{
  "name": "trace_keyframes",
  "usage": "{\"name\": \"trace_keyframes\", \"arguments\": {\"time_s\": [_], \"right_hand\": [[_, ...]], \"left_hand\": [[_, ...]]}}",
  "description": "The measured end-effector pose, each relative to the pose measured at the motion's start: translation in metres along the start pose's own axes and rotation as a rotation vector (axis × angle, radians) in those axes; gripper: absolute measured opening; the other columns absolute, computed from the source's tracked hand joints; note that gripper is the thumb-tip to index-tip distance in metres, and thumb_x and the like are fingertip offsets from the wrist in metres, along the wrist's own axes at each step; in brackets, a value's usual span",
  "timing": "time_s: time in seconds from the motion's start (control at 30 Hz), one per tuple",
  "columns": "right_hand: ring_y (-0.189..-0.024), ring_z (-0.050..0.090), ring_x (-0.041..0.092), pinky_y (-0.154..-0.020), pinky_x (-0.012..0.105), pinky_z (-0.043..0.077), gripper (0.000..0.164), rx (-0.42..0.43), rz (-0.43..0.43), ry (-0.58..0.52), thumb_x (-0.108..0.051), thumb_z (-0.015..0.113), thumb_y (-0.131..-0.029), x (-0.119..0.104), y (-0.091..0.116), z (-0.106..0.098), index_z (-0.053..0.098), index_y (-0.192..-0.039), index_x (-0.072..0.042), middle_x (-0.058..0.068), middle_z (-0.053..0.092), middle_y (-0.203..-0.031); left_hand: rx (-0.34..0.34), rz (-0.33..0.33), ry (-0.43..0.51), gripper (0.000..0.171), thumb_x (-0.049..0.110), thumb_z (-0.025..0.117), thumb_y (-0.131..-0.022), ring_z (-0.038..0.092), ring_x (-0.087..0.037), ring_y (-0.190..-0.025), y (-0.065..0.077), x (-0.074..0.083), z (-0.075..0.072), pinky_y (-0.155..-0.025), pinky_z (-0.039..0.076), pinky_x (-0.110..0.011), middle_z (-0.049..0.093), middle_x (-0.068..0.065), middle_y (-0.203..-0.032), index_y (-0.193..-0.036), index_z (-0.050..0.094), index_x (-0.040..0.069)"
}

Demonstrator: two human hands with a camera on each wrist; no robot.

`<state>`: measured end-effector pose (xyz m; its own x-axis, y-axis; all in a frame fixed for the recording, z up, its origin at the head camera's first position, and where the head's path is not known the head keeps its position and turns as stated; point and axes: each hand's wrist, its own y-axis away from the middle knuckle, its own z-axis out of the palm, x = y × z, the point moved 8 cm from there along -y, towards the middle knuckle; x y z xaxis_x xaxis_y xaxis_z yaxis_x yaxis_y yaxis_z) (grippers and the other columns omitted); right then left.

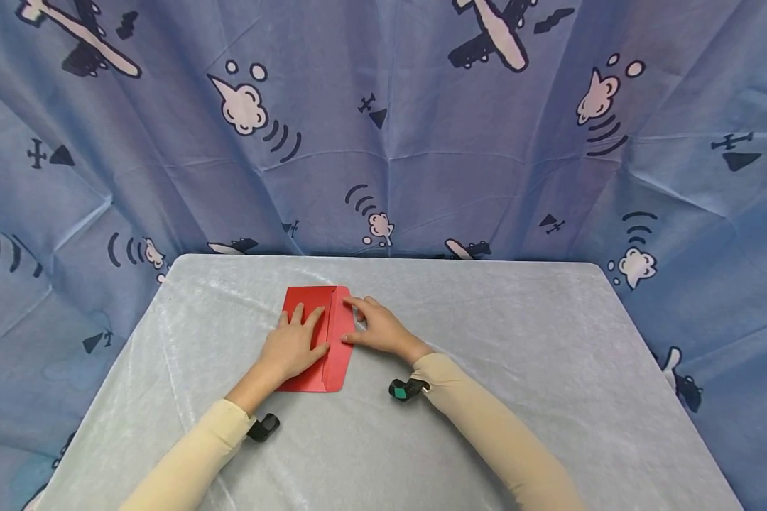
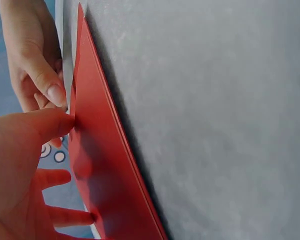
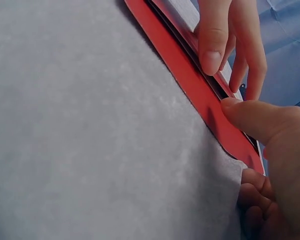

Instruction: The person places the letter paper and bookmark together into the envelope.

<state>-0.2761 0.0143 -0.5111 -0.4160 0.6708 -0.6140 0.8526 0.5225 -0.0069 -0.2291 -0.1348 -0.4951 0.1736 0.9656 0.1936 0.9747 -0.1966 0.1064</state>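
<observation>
A red paper envelope (image 1: 307, 297) lies on the table with its flap (image 1: 336, 369) folded out to the right. My left hand (image 1: 292, 348) rests on the envelope's body with fingers spread, the thumb close to the opening. At the flap is my right hand (image 1: 383, 328), its thumb and index fingertip touching the flap some way apart. The right wrist view shows the right thumb (image 3: 255, 117) over the flap beside the dark slit of the opening. Its other fingers (image 3: 257, 195) are bent beside the flap's outer edge.
A pale grey cloth covers the table (image 1: 518, 369). Behind and around it hangs a blue curtain (image 1: 422, 177) with airplane prints. Each wrist carries a small black camera, one at the left sleeve (image 1: 185, 454) and one at the right sleeve (image 1: 492, 426).
</observation>
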Motion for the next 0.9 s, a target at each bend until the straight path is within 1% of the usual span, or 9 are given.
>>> {"name": "trace_keyframes", "arguments": {"time_s": [0.2, 0.37, 0.53, 0.63, 0.8, 0.9], "right_hand": [[-0.075, 0.045, 0.012, -0.071, 0.026, 0.039, 0.076, 0.002, -0.016, -0.015, -0.037, 0.078, -0.082, -0.001, 0.001, -0.001, 0.045, -0.147, -0.016, 0.007, 0.055, -0.100], [-0.075, 0.045, 0.010, -0.070, 0.024, 0.040, 0.076, -0.007, -0.021, -0.008, -0.035, 0.077, -0.083, 0.000, 0.002, -0.002, 0.044, -0.148, -0.015, 0.006, 0.055, -0.101], [-0.076, 0.049, 0.012, -0.070, 0.024, 0.042, 0.075, -0.012, -0.040, -0.048, -0.028, 0.077, -0.084, -0.003, 0.004, -0.005, 0.043, -0.149, -0.013, 0.008, 0.057, -0.102], [-0.080, 0.054, 0.015, -0.073, 0.025, 0.044, 0.075, -0.014, -0.043, -0.079, -0.024, 0.077, -0.084, -0.003, 0.007, -0.008, 0.042, -0.150, -0.013, 0.010, 0.058, -0.104], [-0.090, 0.059, 0.018, -0.083, 0.029, 0.050, 0.073, -0.011, -0.045, -0.106, -0.021, 0.076, -0.086, -0.004, 0.014, -0.016, 0.042, -0.150, -0.014, 0.011, 0.060, -0.108], [-0.095, 0.061, 0.018, -0.088, 0.033, 0.052, 0.070, 0.002, -0.056, -0.079, -0.021, 0.074, -0.087, -0.004, 0.020, -0.023, 0.043, -0.149, -0.014, 0.010, 0.061, -0.111]], "left_hand": [[0.018, 0.003, -0.028, 0.078, 0.050, 0.066, -0.088, 0.043, -0.055, -0.134, 0.001, 0.000, -0.002, -0.089, 0.053, -0.062, 0.038, -0.027, -0.154, -0.152, 0.039, 0.013], [0.041, -0.022, -0.011, 0.078, 0.050, 0.067, -0.088, 0.044, -0.053, -0.134, 0.000, -0.001, -0.003, -0.088, 0.055, -0.061, 0.040, -0.026, -0.153, -0.150, 0.041, 0.011], [0.058, -0.043, 0.010, 0.078, 0.050, 0.068, -0.087, 0.045, -0.050, -0.133, -0.001, -0.005, -0.002, -0.087, 0.055, -0.060, 0.041, -0.024, -0.152, -0.149, 0.042, 0.011], [0.070, -0.041, 0.024, 0.077, 0.050, 0.068, -0.087, 0.046, -0.049, -0.131, 0.000, -0.006, -0.003, -0.088, 0.055, -0.060, 0.042, -0.024, -0.151, -0.148, 0.043, 0.010], [0.087, -0.043, 0.058, 0.074, 0.049, 0.067, -0.088, 0.047, -0.047, -0.130, 0.002, -0.007, -0.006, -0.091, 0.053, -0.060, 0.043, -0.024, -0.150, -0.147, 0.043, 0.010], [0.109, -0.041, 0.084, 0.072, 0.048, 0.066, -0.089, 0.047, -0.047, -0.131, 0.004, -0.007, -0.011, -0.093, 0.052, -0.060, 0.043, -0.024, -0.150, -0.147, 0.044, 0.010]]}}
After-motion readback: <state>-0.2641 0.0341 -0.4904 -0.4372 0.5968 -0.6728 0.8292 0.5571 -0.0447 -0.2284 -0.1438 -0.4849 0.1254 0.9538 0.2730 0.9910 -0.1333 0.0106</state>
